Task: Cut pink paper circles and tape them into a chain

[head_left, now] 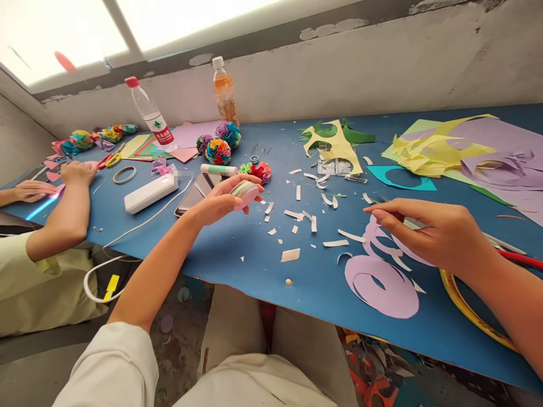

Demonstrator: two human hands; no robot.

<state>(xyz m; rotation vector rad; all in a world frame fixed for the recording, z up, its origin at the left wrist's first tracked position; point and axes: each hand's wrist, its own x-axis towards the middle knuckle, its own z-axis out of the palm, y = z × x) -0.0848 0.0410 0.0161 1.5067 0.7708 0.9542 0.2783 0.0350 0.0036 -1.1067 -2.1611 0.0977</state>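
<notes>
A stack of round paper discs with a pink one on its near face rests in my left hand; thumb and fingers are closed round its edge. My right hand is raised over the right part of the table, its fingers pinched on a slim silvery tool that is mostly hidden and blurred at the tip. Below it lie cut lilac paper rings. White paper scraps are strewn between my hands.
Left of my left hand are a phone, a white device with a cable, and a glue stick. Two bottles stand behind: one red-capped, one orange. A yellow tape roll lies right. A co-worker's arm is far left.
</notes>
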